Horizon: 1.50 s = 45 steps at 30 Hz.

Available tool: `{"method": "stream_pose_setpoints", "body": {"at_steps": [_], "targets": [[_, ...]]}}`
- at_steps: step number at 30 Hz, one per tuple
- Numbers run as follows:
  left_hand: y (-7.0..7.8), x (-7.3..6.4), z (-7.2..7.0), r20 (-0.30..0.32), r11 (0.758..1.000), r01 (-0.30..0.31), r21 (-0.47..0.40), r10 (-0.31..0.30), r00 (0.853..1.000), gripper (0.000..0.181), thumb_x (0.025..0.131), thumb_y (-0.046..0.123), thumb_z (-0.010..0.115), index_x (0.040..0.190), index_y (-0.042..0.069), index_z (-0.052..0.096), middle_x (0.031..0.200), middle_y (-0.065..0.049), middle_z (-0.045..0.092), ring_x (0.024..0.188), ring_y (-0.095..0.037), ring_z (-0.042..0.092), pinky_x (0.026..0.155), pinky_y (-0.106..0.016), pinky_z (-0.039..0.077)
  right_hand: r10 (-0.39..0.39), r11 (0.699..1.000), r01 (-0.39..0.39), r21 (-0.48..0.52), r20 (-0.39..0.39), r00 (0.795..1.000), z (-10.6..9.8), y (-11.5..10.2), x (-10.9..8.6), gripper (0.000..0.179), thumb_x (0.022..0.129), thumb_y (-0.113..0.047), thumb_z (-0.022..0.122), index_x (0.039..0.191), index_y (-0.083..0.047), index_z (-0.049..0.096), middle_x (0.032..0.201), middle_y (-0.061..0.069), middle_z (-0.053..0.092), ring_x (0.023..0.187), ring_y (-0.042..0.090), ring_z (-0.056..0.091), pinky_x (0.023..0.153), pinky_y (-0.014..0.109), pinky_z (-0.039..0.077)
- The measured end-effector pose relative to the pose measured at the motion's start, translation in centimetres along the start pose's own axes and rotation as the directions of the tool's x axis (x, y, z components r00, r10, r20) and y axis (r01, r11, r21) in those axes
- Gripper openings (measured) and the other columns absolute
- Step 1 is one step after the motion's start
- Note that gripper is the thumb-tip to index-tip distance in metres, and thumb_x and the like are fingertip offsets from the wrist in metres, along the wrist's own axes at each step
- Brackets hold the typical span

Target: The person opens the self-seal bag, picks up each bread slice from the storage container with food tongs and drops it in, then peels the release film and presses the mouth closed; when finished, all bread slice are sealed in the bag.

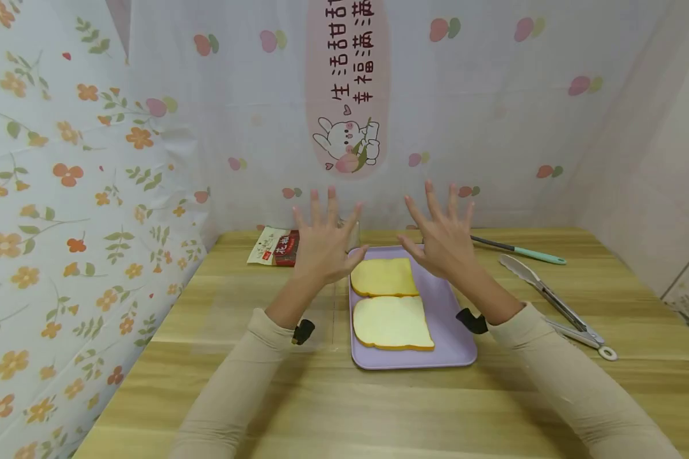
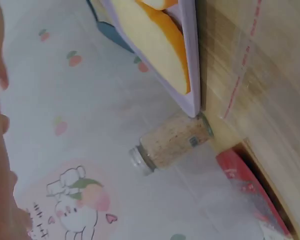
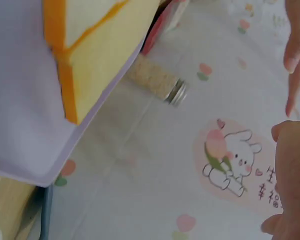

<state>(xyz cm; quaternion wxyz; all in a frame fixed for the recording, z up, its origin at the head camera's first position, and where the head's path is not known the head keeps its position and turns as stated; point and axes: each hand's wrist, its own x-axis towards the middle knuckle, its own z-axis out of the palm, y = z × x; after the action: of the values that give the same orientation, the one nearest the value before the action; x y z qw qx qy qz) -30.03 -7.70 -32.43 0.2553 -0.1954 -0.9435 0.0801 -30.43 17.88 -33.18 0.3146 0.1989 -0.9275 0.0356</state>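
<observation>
Both hands are raised above the table with fingers straight and spread, holding nothing. My left hand (image 1: 324, 245) hovers over the left edge of a purple tray (image 1: 450, 338), and my right hand (image 1: 444, 242) is over the tray's far right corner. On the tray lie two slices of bread, a yellowish one (image 1: 383, 276) at the back and a paler one (image 1: 393, 323) nearer the front. Behind the tray stands a glass jar (image 2: 172, 141) with a silver lid and a pale grainy filling, mostly hidden by the left hand in the head view.
A red and cream packet (image 1: 274, 247) lies at the back left. To the right are metal tongs (image 1: 557, 303) and a utensil with a mint-green handle (image 1: 540, 256). A transparent sheet (image 1: 264, 312) lies left of the tray. A patterned curtain (image 1: 252, 127) hangs behind the table.
</observation>
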Motion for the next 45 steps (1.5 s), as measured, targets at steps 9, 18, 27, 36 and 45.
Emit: {"method": "stream_pose_setpoints", "body": {"at_steps": [9,18,27,36,45], "targets": [[-3.0,-4.6,-0.6,0.157,0.985,-0.061,-0.164,0.087,0.984,0.060,0.098,0.053,0.053,0.152,0.030,0.042,0.162,-0.012,0.027,0.142,-0.037,0.033,0.105,-0.066,0.032,-0.068,0.978,0.059,0.202,0.036,0.997,-1.3,-0.6,-3.5,0.051,0.088,-0.033,0.070,0.131,-0.007,0.059,0.147,0.023,0.041,0.127,0.051,0.038,0.091,0.069,0.037],[-6.7,-8.7,2.1,0.287,0.932,-0.040,-0.361,0.151,0.946,0.040,0.097,0.042,0.062,0.134,0.027,0.064,0.150,-0.013,0.046,0.129,-0.041,0.050,0.097,-0.064,0.041,-0.120,0.914,-0.018,0.406,0.313,0.942,-0.8,0.7,-7.4,0.051,0.088,-0.031,0.075,0.127,-0.001,0.062,0.133,0.021,0.057,0.121,0.045,0.050,0.098,0.061,0.040],[-9.2,-9.9,4.4,0.414,0.891,0.052,-0.451,0.157,0.897,0.038,0.097,0.033,0.065,0.132,0.019,0.066,0.147,-0.023,0.047,0.124,-0.048,0.052,0.092,-0.067,0.043,-0.083,0.878,-0.118,0.464,0.389,0.917,-0.4,3.5,-9.8,0.050,0.089,-0.025,0.074,0.128,0.003,0.060,0.130,0.021,0.059,0.124,0.042,0.052,0.099,0.058,0.043],[-10.0,-10.7,5.7,0.425,0.887,0.039,-0.460,0.182,0.887,0.038,0.095,0.033,0.067,0.130,0.016,0.068,0.143,-0.029,0.049,0.124,-0.053,0.050,0.098,-0.063,0.043,-0.014,0.863,-0.188,0.469,0.395,0.919,-1.9,7.4,-12.0,0.055,0.090,-0.029,0.075,0.129,0.005,0.057,0.130,0.025,0.059,0.122,0.045,0.052,0.094,0.061,0.044],[-10.1,-10.8,6.1,0.407,0.911,-0.002,-0.413,0.187,0.894,0.037,0.094,0.035,0.068,0.128,0.019,0.069,0.139,-0.024,0.054,0.117,-0.049,0.057,0.089,-0.061,0.048,-0.050,0.867,-0.139,0.479,0.362,0.931,-1.5,7.1,-12.7,0.047,0.089,-0.021,0.076,0.125,0.006,0.061,0.126,0.024,0.062,0.116,0.043,0.057,0.091,0.057,0.048]]}}
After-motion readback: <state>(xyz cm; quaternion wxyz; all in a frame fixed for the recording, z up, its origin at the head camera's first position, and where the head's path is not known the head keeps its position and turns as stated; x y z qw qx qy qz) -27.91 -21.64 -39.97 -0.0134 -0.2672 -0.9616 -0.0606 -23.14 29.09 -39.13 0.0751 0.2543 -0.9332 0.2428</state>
